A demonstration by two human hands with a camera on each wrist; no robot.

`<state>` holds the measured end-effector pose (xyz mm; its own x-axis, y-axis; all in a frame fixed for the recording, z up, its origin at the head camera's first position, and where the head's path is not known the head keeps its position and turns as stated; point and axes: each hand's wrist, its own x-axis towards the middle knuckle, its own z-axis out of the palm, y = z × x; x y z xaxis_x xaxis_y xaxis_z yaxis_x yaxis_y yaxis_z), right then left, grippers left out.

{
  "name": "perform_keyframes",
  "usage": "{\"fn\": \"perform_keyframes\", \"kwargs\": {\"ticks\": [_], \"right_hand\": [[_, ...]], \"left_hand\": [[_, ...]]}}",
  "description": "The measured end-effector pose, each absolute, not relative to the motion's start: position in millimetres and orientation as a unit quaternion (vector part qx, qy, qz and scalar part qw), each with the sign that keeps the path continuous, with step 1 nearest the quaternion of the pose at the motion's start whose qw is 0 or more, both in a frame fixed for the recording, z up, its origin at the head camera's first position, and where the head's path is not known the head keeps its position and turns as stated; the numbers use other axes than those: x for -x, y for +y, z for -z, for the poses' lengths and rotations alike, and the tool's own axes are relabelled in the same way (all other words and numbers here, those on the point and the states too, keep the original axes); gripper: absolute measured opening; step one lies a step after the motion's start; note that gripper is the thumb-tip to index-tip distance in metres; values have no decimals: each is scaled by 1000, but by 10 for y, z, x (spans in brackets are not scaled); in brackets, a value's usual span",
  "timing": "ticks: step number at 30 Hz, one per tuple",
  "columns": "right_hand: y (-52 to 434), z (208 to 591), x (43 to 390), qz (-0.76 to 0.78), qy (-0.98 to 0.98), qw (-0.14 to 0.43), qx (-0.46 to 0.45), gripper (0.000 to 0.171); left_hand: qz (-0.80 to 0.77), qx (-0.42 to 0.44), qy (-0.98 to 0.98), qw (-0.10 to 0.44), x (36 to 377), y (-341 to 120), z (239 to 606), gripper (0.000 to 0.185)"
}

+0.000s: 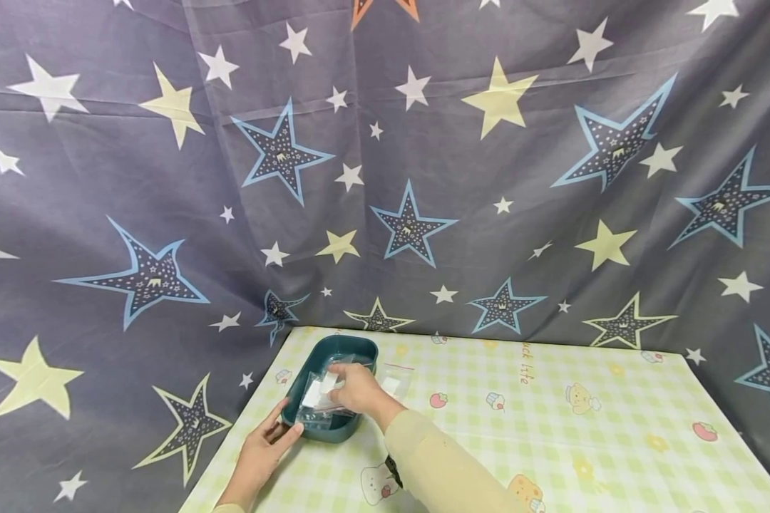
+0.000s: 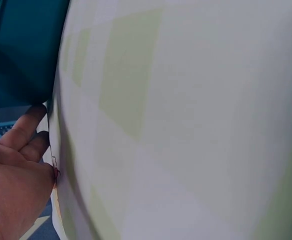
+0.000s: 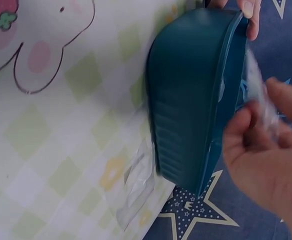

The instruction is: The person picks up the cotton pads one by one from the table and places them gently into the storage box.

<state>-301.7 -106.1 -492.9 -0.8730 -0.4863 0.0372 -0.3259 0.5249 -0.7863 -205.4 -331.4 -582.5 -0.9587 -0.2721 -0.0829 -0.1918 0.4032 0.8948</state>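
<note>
A dark teal plastic bin (image 1: 341, 433) stands at the table's left end. My left hand (image 1: 263, 449) grips its near left corner, thumb at the rim and fingers along the outside; the left wrist view shows these fingers (image 2: 23, 132) beside the bin wall (image 2: 26, 55). Over the bin, my right hand (image 1: 359, 390) pinches a small clear plastic bag (image 3: 261, 97) with something white in it, blurred in the right wrist view. More clear bags (image 1: 314, 420) with white pieces lie inside the bin, partly hidden by the right hand.
Another clear zip bag (image 1: 394, 385) with a white piece lies on the table just right of the bin. The table wears a green-checked cartoon cloth (image 1: 552, 427). A grey curtain with stars (image 1: 423, 164) hangs behind and at the left.
</note>
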Motion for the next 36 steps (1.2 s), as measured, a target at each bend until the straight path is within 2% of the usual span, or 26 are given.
{"fn": "perform_keyframes", "kwargs": {"ticks": [5, 7, 27, 36], "right_hand": [[-980, 4923, 3017, 460, 848, 124, 231, 82], [-950, 4924, 3019, 470, 845, 122, 222, 85], [-545, 4988, 3194, 494, 847, 79, 179, 83], [-223, 5122, 3364, 459, 869, 68, 173, 69]], "left_hand": [[532, -141, -834, 38, 2056, -3314, 5840, 82], [529, -143, -836, 39, 2063, -3315, 5842, 82], [518, -154, -841, 23, 2057, -3341, 5837, 85], [520, -148, -841, 21, 2087, -3356, 5861, 87]]}}
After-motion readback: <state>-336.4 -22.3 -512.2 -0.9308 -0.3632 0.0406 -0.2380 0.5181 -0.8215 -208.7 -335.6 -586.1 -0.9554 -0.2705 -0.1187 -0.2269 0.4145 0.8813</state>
